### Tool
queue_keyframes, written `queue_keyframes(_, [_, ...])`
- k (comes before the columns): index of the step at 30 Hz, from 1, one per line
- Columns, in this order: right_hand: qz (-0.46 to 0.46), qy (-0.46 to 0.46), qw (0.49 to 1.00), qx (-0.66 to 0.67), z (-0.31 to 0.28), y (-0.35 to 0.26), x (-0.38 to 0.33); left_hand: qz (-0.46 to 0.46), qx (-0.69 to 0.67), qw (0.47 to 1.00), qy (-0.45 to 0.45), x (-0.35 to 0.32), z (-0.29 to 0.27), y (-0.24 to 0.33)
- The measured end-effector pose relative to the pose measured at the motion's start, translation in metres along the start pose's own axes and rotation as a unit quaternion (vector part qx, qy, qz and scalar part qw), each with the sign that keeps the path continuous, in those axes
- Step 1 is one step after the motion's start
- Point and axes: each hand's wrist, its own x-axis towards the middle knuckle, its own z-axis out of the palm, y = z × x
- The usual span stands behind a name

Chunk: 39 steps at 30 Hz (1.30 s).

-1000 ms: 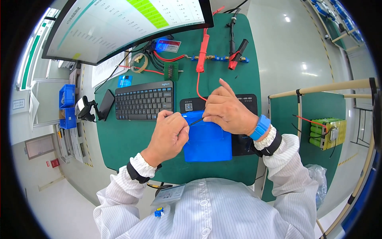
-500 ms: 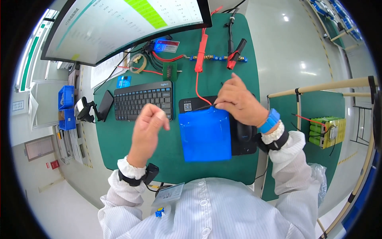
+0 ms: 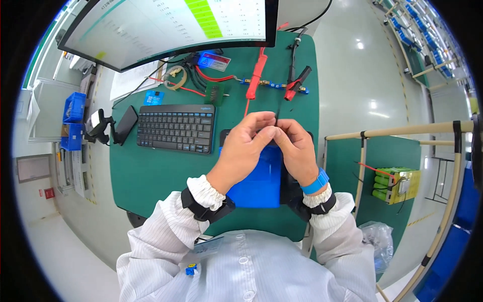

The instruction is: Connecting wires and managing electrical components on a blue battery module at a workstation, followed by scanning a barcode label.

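- Green mat [image 3: 151, 176] covers the bench; a monitor [image 3: 166, 25] hangs over its far edge; grey floor lies all round
- left hand [image 3: 246, 148] and right hand [image 3: 297, 148] meet fingertip to fingertip above the mat, fingers pinched shut on thin wires [image 3: 275, 117], one red and one black; which hand grips which wire I cannot tell
- blue pack [image 3: 259, 178] lies flat on the mat right under both hands, partly hidden by them, touching a black device [image 3: 291, 189] on its right
- keyboard [image 3: 176, 128] sits just left of the hands; a red clip [image 3: 254, 83] and a black clip [image 3: 298, 80] lie beyond them
- green pack [image 3: 397, 183] rests on a side table to the right, well apart
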Motion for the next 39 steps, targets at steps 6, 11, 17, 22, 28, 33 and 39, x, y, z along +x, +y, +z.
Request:
queue_keyframes(6, [0.084,0.029,0.994,0.064,-0.037,-0.004,-0.027,-0.080,0.131,0.979,-0.133,0.004,0.021,0.009])
queue_keyframes(11, [0.104,0.012,0.994,-0.019,-0.058,-0.018,-0.044,0.082,0.400,0.900,-0.154,-0.003,0.016,-0.004])
queue_keyframes(17, [-0.199,-0.015,0.861,-0.469,-0.078,-0.028,-0.043,0.100,0.388,0.903,-0.153,-0.007,0.016,-0.008])
queue_keyframes(22, [-0.282,0.000,0.813,-0.510,-0.080,-0.024,-0.034,0.130,0.375,0.909,-0.127,-0.010,0.019,-0.012])
queue_keyframes(28, [-0.279,0.008,0.805,-0.523,-0.078,-0.019,-0.022,0.153,0.391,0.900,-0.118,-0.009,0.022,-0.019])
queue_keyframes(33, [-0.273,0.039,0.827,-0.490,-0.082,-0.002,-0.010,0.155,0.387,0.905,-0.090,-0.004,0.029,-0.023])
queue_keyframes(39, [-0.273,0.052,0.833,-0.479,-0.083,0.003,-0.009,0.143,0.385,0.908,-0.085,-0.003,0.028,-0.020])
